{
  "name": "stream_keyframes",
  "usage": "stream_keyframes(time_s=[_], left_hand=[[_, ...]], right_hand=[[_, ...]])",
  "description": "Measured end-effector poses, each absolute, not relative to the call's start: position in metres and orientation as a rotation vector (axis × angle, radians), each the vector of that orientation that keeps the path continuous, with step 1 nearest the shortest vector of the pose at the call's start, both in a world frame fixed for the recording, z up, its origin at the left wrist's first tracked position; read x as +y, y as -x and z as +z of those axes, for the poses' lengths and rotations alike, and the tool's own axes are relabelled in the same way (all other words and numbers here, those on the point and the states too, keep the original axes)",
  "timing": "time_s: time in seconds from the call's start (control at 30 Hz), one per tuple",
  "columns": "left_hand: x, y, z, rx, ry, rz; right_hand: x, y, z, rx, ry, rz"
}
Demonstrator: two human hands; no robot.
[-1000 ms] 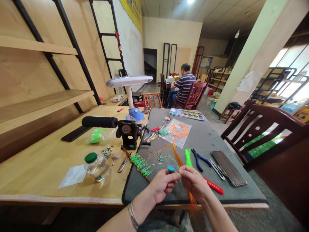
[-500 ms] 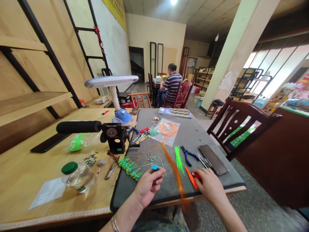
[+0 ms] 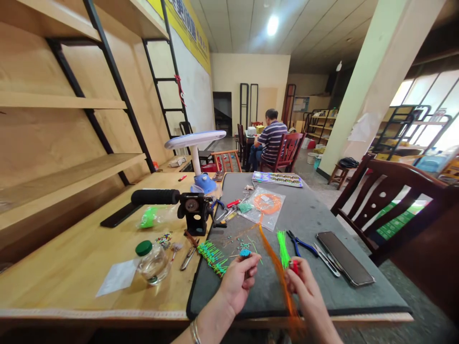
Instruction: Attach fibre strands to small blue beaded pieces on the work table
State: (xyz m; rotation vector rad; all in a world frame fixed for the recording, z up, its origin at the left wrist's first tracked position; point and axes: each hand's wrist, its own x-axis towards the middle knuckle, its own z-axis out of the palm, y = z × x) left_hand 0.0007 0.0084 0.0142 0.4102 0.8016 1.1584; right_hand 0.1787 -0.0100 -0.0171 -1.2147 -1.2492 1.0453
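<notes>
My left hand (image 3: 238, 282) is closed around a small piece with a turquoise blue tip (image 3: 245, 252), held above the grey mat (image 3: 311, 215). My right hand (image 3: 304, 289) is closed on a small red tool (image 3: 294, 266), lifted off the mat just right of the left hand. A bundle of orange strands (image 3: 278, 267) runs between the two hands and hangs over the table's front edge. Bright green strands (image 3: 283, 241) lie just beyond my right hand. A stick of green and blue beaded pieces (image 3: 211, 252) lies left of my left hand.
Blue-handled pliers (image 3: 299, 242), scissors (image 3: 325, 259) and a phone (image 3: 344, 258) lie at the right of the mat. A clamp tool with a black foam handle (image 3: 172, 198), a green-capped jar (image 3: 150, 260), a lamp (image 3: 195, 141) and an orange coil bag (image 3: 265, 205) stand further back. A wooden chair (image 3: 394, 191) is at the right. A person in a striped shirt (image 3: 272, 136) sits far off.
My right hand went from pinching at the left hand out to the red tool on the mat, picked it up and brought it back beside the left hand.
</notes>
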Motion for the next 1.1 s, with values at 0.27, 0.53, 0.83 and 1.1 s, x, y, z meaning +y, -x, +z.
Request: stream_keyframes(time_s=[0.27, 0.53, 0.83, 1.1], left_hand=[[0.014, -0.001, 0.012, 0.746, -0.265, 1.164], [0.021, -0.003, 0.009, 0.704, -0.275, 1.166], [0.025, 0.0, 0.01, 0.748, -0.382, 1.14], [0.027, 0.001, 0.013, 0.779, -0.413, 1.157]], right_hand=[[0.01, -0.106, -0.021, -0.906, 1.263, 1.422], [0.017, -0.1, -0.024, -0.961, 1.19, 1.34], [0.017, -0.096, -0.02, -0.993, 1.134, 1.334], [0.021, -0.097, -0.021, -1.022, 1.148, 1.317]])
